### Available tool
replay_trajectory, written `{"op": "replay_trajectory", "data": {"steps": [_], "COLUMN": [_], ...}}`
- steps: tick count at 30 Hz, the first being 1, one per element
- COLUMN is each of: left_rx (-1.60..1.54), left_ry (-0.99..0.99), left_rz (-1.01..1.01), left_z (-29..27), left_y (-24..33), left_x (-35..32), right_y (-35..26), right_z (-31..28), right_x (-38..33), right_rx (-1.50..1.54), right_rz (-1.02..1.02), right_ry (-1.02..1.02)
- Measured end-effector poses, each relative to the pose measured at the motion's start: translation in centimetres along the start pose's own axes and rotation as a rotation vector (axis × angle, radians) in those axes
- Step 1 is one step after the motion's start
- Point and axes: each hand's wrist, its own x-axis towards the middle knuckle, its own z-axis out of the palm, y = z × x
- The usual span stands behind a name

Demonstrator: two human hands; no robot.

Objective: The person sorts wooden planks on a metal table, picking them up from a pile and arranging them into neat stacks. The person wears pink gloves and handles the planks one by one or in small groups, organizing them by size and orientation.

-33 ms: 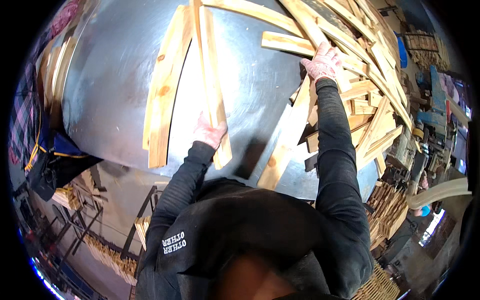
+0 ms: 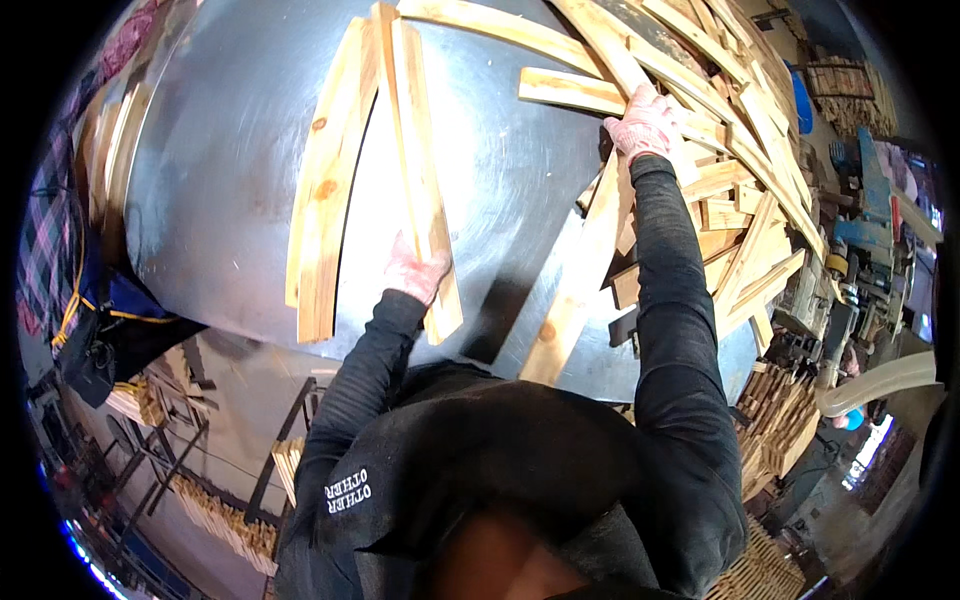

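nearest, dark hood and black sleeves filling the lower edge, both forearms reaching up over the metal table (image 2: 230, 200). left hand (image 2: 415, 270), in a pale pink glove, laid on the near end of a long wooden slat (image 2: 425, 190), fingers curled over its edge, gripping it; slat lying flat on the steel, running away from the body. just left of it, two more slats (image 2: 325, 190), side by side and touching, slightly bowed, knots showing in the pale wood. between the arms, another slat (image 2: 575, 290) slanting across the table edge, near end hanging past the rim. farther out, right hand (image 2: 645, 125), gloved the same, pressed down on the heap of slats (image 2: 740, 170) at the right of the table, fingers spread over a board there; whether closed around a piece or only resting, cannot tell. heap loose and crossed, pieces overlapping at many angles, spilling toward the right rim. beyond the table at far right, stacked cut wood (image 2: 775, 415) and a blue machine (image 2: 865, 215). at far left, a person in plaid cloth (image 2: 45, 240) beside the table edge.
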Motion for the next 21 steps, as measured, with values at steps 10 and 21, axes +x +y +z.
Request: {"op": "replay_trajectory", "data": {"steps": [10,21], "left_rx": [-0.413,0.073], "left_ry": [-0.104,0.032], "left_rz": [-0.167,-0.236], "left_z": [-3.4,0.0], "left_y": [-1.2,1.6], "left_x": [0.6,2.2], "right_y": [3.4,-9.9], "right_z": [-2.4,-2.7], "right_x": [2.5,-25.0], "right_rx": [0.198,0.534], "right_rz": [0.048,-0.235], "right_ry": [-0.091,-0.033]}}
